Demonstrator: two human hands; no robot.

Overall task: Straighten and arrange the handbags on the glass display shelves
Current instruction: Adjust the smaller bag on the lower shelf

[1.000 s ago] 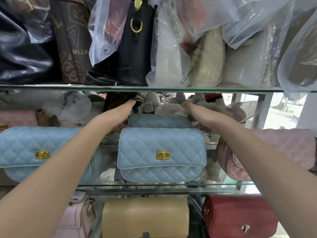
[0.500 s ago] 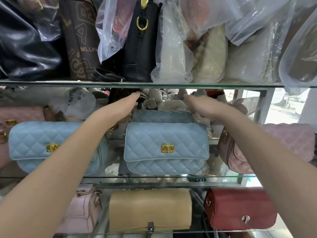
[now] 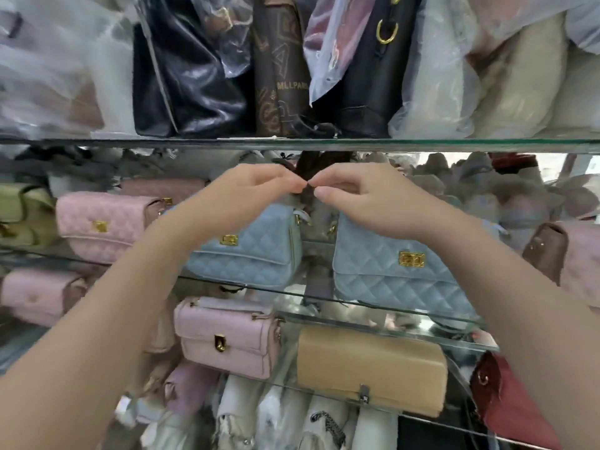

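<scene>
Two light blue quilted handbags with gold clasps stand side by side on the middle glass shelf (image 3: 324, 300), the left one (image 3: 253, 254) and the right one (image 3: 389, 274). My left hand (image 3: 256, 186) and my right hand (image 3: 363, 196) meet above the gap between them, level with the bags' tops. Both hands have curled fingers, and their pinched fingertips touch each other. Nothing shows between the fingers. A dark brown furry item (image 3: 311, 164) sits just behind the fingertips. My forearms hide parts of both blue bags.
A pink quilted bag (image 3: 100, 225) and a green bag (image 3: 22, 209) stand to the left, and a dusty pink bag (image 3: 571, 254) to the right. Below are a pink bag (image 3: 227, 336), a tan bag (image 3: 370, 362) and a red bag (image 3: 506, 394). The upper shelf (image 3: 292, 145) holds packed, bagged handbags.
My hands left the back of the middle blue bag and came together, fingertips meeting over the gap between the two blue bags. The view swung left.
</scene>
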